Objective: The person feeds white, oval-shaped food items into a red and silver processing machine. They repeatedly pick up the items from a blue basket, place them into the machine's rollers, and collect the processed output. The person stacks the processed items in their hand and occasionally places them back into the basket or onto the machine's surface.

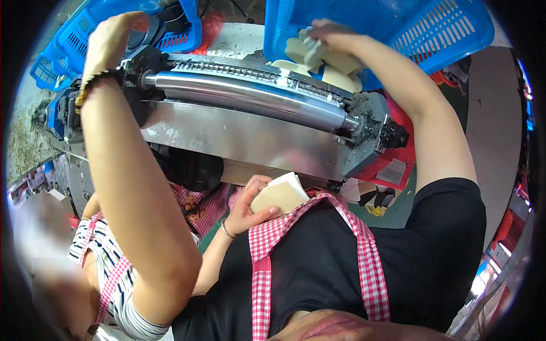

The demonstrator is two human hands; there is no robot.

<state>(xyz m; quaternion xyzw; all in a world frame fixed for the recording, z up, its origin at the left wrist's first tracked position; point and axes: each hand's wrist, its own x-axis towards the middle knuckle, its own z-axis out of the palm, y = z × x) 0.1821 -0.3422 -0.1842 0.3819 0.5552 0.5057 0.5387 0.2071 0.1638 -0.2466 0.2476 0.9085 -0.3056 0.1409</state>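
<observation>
While sheets (pixel 283 198) are pinched near the front by the left hand (pixel 249 207), pieces (pixel 341 63) beyond the roller (pixel 244 96) are seemingly being gathered by the right hand (pixel 333 37), whose grip cannot be told, careful separation being called for.

Worktop (pixel 29 139): pale, stained, scuffed; bare at the left end. A second pale patch shows between the baskets; whether continuous, cannot tell. Near edge: roller machine (pixel 244 99), lengthwise; footing hidden. Far side, left: blue slotted basket (pixel 73 33). Far side, right: larger blue basket (pixel 435 29). Beside the left basket: crumpled red sheeting (pixel 212 31). Cream pieces (pixel 342 61) behind machine; support under them hidden.
</observation>
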